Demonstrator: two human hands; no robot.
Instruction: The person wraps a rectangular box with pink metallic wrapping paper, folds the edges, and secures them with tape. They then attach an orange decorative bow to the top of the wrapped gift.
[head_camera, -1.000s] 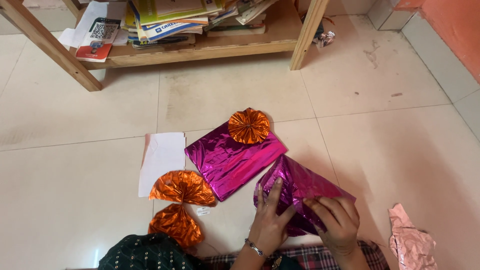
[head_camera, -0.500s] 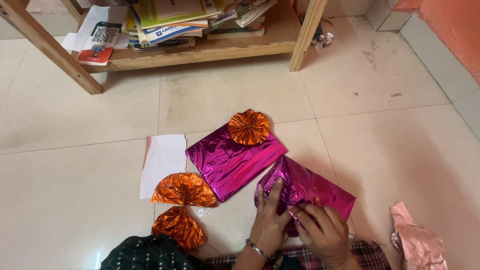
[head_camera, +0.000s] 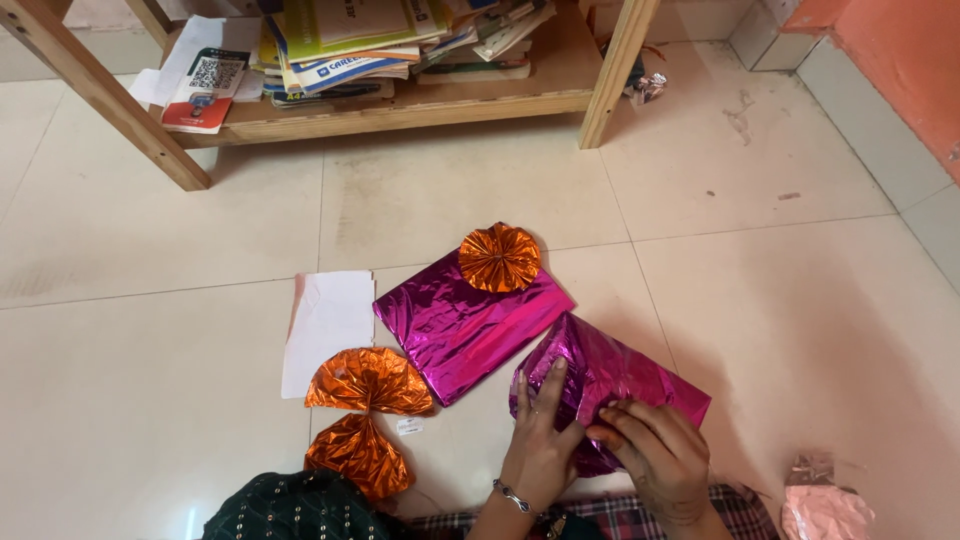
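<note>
glossy, crinkled magenta foil (head_camera: 610, 385) under both hands. orange pleated fans (head_camera: 368, 382) shine metallic; white sheet (head_camera: 328, 318) matt, probably paper. floor tiles (head_camera: 150, 380) smooth.
</note>
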